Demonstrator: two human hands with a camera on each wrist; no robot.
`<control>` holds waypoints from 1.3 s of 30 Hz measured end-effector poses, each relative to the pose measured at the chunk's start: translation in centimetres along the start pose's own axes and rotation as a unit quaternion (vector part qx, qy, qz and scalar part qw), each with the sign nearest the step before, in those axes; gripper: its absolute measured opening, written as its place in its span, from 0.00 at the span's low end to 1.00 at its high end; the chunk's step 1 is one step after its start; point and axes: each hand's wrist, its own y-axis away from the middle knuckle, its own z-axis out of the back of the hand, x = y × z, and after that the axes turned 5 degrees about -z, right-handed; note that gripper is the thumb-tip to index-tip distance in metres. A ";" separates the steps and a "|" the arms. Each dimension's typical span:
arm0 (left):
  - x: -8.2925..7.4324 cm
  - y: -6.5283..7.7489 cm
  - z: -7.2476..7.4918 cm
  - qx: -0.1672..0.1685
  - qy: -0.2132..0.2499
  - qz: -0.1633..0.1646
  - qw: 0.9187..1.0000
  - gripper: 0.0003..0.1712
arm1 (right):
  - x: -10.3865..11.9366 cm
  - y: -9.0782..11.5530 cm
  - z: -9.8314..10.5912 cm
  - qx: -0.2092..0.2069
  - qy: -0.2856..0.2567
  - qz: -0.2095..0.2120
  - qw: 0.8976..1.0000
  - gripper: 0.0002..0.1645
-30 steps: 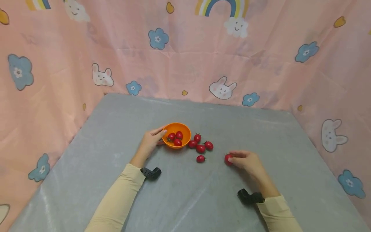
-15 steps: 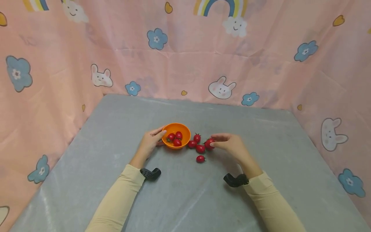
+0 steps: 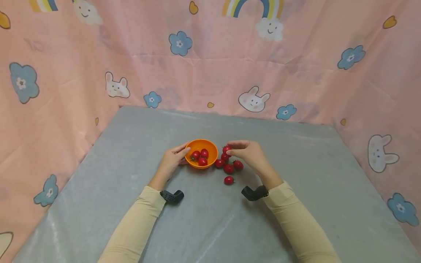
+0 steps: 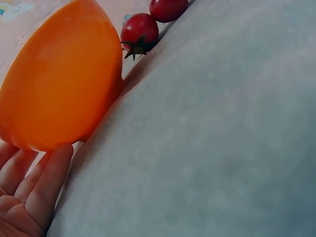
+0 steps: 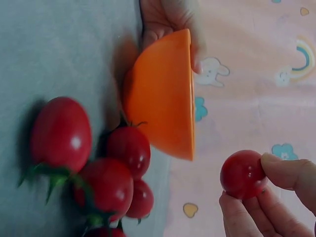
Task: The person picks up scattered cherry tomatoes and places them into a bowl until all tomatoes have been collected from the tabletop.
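Note:
My left hand (image 3: 171,160) grips the orange bowl (image 3: 199,143) by its left side, thumb over the rim and fingers against the outer wall. Inside the bowl lie 3 red cherry tomatoes (image 3: 204,153). Between thumb and fingers, my right hand (image 3: 249,152) pinches another cherry tomato (image 5: 243,174), raised just right of the bowl. In the right wrist view this tomato is apart from the bowl and from those on the table. Several loose cherry tomatoes (image 3: 228,168), some with green stems, sit beside the bowl's right side. The left wrist view shows the bowl's outer wall (image 4: 69,74).
A grey cloth-like cover (image 3: 204,226) lies over the table. Behind and at both sides hangs a pink curtain (image 3: 213,73) printed with rabbits, flowers and rainbows. A black wrist mount (image 3: 254,193) sits on the right wrist, another mount (image 3: 173,197) on the left.
My right hand has carried its cherry tomato leftward and away from me, from the right of the loose tomatoes to above them near the bowl. The left hand and bowl have stayed in place.

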 end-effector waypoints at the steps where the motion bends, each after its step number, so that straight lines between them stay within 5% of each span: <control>1: 0.0 0.0 0.0 0.000 -0.001 0.000 1.000 0.29 | 0.3 -0.1 -0.2 0.001 0.001 -0.001 1.000 0.21; 39: -0.2 0.0 0.2 0.006 0.014 0.010 1.000 0.26 | 3.7 -4.9 -6.8 -0.001 -0.015 0.021 1.000 0.16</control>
